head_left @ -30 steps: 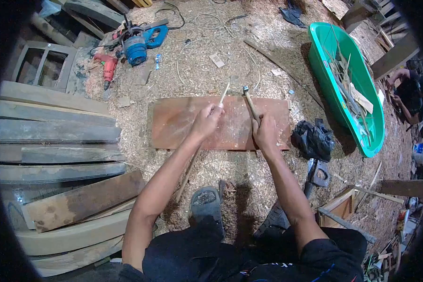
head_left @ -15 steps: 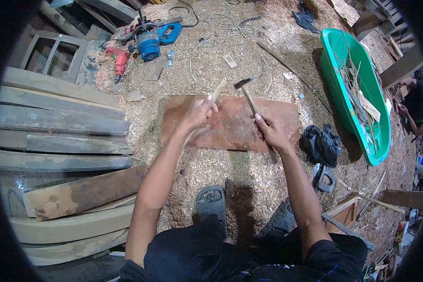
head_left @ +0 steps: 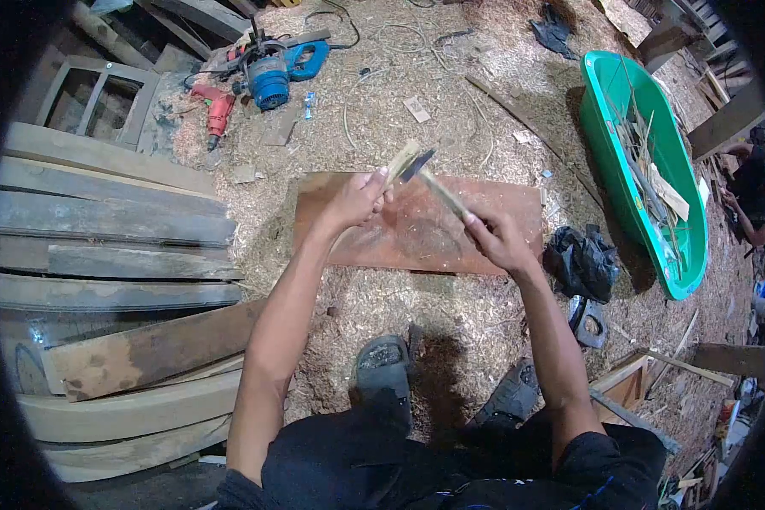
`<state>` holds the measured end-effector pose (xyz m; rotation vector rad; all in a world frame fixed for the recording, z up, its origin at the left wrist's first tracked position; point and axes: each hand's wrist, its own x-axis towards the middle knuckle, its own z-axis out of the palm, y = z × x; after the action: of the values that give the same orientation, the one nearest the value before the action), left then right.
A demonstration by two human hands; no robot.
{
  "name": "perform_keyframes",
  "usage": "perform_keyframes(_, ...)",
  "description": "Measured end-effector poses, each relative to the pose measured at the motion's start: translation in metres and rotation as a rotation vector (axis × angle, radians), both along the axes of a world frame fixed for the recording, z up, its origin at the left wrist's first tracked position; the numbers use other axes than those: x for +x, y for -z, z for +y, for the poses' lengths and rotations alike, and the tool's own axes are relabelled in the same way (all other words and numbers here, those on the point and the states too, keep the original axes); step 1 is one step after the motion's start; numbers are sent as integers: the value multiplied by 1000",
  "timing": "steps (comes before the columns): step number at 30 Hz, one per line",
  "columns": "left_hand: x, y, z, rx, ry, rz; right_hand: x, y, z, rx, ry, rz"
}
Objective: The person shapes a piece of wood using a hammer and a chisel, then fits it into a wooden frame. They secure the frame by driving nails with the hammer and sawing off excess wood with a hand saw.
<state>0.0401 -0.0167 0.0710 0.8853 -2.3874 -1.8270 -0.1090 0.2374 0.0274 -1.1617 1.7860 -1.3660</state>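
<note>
My left hand (head_left: 359, 202) is closed around a short light-coloured stick of wood (head_left: 399, 158), its far end pointing up and to the right. In my right hand (head_left: 496, 238) is a hammer (head_left: 443, 195) with a wooden handle and a dark metal head, gripped low on the handle. The hammer head is right beside the upper end of the stick and overlaps it in this view. Below both hands a reddish-brown board (head_left: 501, 251) lies flat on the shavings.
Planks (head_left: 110, 229) are stacked along the left. A blue power tool (head_left: 270, 85) and a red drill (head_left: 218, 115) lie at the upper left. A green tub (head_left: 693, 255) with scraps stands right, near a black plastic bag (head_left: 580, 262). Another person (head_left: 748, 195) is at the far right.
The hammer has swung left, bringing its head from upright and apart to right at the stick. My left hand and the stick have barely moved.
</note>
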Motion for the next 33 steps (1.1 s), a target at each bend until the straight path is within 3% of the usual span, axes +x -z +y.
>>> perform_keyframes(4,6,-5,0,40,61,-3,3,-10,-2,-274,316,-663)
perform_keyframes(8,5,1,-2,45,53,-42,-1,-12,1,41,189,-230)
perform_keyframes(12,10,4,-7,57,57,-56,-7,-16,-1,-268,372,-566)
perform_keyframes(13,8,3,-4,32,58,-38,0,-22,0,-50,386,-337)
perform_keyframes(16,4,3,0,13,66,-20,11,-11,-5,-60,164,-211)
perform_keyframes(20,11,1,0,32,73,-38,9,-19,-9,-271,421,-623)
perform_keyframes(21,8,-3,1,-3,88,-19,9,-18,-7,-101,364,-413)
perform_keyframes(24,5,1,-3,70,28,-33,16,-6,-8,-67,175,-10)
perform_keyframes(25,5,1,-5,123,23,-50,18,-3,-8,-47,282,-112)
perform_keyframes(28,11,-9,-4,303,-21,-113,29,-3,-11,-182,428,-3)
perform_keyframes(29,9,-14,2,368,-43,-131,28,-3,-9,-150,376,209)
perform_keyframes(33,0,-18,7,723,-166,-98,32,2,-9,-222,187,521)
